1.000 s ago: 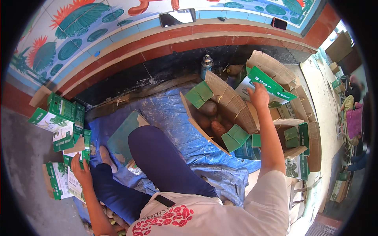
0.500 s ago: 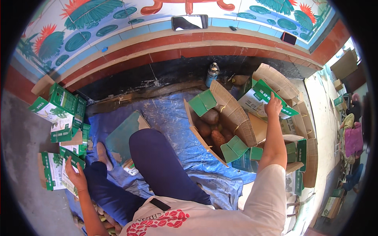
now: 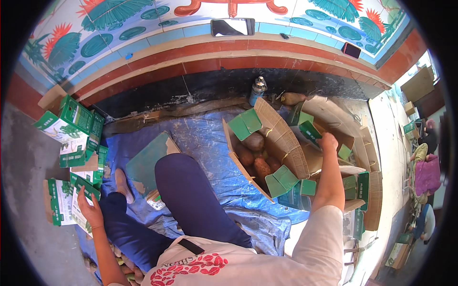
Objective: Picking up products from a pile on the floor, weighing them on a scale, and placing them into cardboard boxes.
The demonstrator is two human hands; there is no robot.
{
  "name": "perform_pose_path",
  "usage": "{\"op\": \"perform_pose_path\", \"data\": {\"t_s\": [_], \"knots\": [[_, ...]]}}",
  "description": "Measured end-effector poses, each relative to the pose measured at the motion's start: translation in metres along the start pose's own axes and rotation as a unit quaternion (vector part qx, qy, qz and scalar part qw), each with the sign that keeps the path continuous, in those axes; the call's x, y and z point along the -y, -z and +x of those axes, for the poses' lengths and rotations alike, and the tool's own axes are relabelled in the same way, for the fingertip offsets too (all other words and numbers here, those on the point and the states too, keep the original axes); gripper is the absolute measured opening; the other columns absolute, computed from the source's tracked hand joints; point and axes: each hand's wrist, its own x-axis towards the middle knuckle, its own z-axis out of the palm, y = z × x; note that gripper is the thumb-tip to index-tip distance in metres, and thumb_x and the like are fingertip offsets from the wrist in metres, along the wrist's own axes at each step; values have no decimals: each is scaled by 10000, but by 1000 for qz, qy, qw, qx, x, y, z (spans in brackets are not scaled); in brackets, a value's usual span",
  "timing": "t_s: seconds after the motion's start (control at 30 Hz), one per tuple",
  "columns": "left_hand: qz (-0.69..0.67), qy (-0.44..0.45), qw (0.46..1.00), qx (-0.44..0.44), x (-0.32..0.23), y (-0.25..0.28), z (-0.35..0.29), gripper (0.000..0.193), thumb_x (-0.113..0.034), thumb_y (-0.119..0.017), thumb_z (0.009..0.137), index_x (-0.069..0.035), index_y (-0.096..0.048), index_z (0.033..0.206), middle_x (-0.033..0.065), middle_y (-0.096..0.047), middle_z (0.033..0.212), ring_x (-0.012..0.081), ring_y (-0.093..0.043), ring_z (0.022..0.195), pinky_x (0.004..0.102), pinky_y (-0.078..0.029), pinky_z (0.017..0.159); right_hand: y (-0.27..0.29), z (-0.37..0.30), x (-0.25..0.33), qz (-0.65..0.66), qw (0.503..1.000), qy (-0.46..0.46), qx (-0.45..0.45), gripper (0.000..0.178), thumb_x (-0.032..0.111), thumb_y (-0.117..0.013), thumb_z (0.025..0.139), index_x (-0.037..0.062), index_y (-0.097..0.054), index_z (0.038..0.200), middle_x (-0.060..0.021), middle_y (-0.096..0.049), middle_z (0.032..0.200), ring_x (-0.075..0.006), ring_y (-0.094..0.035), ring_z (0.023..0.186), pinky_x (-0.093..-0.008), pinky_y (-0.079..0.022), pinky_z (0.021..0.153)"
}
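At the right, my right hand (image 3: 328,141) is closed on the small green flap (image 3: 310,130) of an open cardboard carton (image 3: 358,138). Beside it stands another open carton (image 3: 292,148) holding several brown and reddish tubers (image 3: 262,167), with green flaps folded outward. Over on the left, my left hand (image 3: 91,210) has its fingers stretched apart and rests against a green-and-white carton (image 3: 82,220). It does not appear to grip the carton.
Several green-and-white cartons (image 3: 71,126) are stacked at the left. A blue tarp (image 3: 200,138) covers the floor, with a flat green sheet (image 3: 151,162) on it. A blue flask (image 3: 257,90) stands by the wall. Phones (image 3: 233,27) lie on the ledge. A person (image 3: 426,176) is far right.
My right hand has moved slightly left and down from the carton's green-and-white panel to a small flap. That panel has swung out of view, and the carton's inside shows. My left hand barely moved.
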Motion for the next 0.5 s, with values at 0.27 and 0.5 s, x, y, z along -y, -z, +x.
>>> {"op": "perform_pose_path", "data": {"t_s": [0.27,0.5], "knots": [[0,5,1000,12,-7,1,3,352,-72,-554,819,15,-483,1153,189,-518,1122,355,-480,1048,407,-367,915,24,-24,-7,33,989,-36,-139,271,382,-499,849,149,-621,915,-131,-641,877,-304,-616,849,-432,-484,687],[-34,12,999,-8,-9,4,2,352,-65,-557,818,25,-482,1149,190,-526,1112,356,-492,1028,401,-384,892,106,-55,-12,202,937,11,-284,345,379,-466,867,62,-601,878,-204,-610,806,-379,-583,787,-469,-441,669]]}}
